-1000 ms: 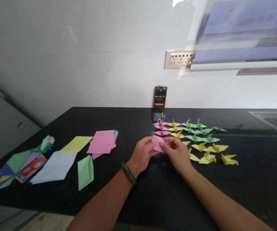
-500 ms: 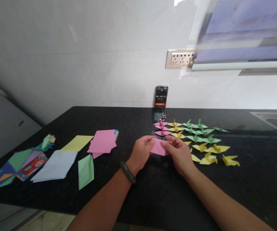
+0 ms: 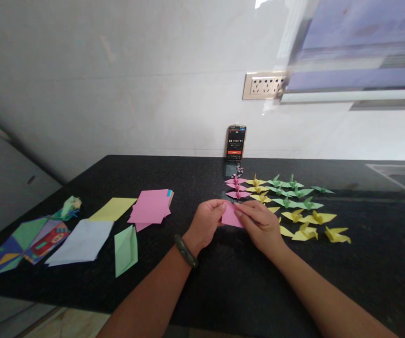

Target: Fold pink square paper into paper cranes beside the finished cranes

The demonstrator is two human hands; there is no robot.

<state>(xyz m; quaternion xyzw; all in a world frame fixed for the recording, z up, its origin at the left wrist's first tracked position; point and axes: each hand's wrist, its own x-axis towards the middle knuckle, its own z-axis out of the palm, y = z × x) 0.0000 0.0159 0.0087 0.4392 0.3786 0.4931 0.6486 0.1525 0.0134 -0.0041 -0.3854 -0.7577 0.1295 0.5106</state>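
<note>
Paper in mid-fold, taking the pink sheet (image 3: 230, 217) as the centre of a clock face. Gripping it from nine o'clock with the left hand (image 3: 207, 219), pinching between thumb and fingers; gripping it from three o'clock with the right hand (image 3: 263, 226), nipping with thumb and fingers near the far right corner. Concealing, at this angle, any contact between sheet and desk (image 3: 216, 291).

Judging by size against the pink stack (image 3: 149, 206) at nine o'clock, probably working an intermediate fold; presumably calling next for matching the edges, then pressing the crease flat without slipping the layers.

Lining up just beyond the hands: pink paper birds (image 3: 237, 188) at twelve o'clock, yellow paper birds (image 3: 304, 231) from one to nearly four, green paper birds (image 3: 297, 192) between two and three. Lying towards half past eight: a folded green sheet (image 3: 125, 251), and farther out, nearer nine, white sheets (image 3: 80, 243).

Displaying at twelve o'clock, leaning upright against the wall (image 3: 153, 108), a phone (image 3: 236, 141) reading "01:13:11"; carrying also smaller lines and a red button (image 3: 234, 152), illegible at this scale. Presenting far out near nine o'clock printed packaging (image 3: 47, 241), bearing marks on red, possibly figures, too blurred for reading. Revealing no legible brand anywhere.
</note>
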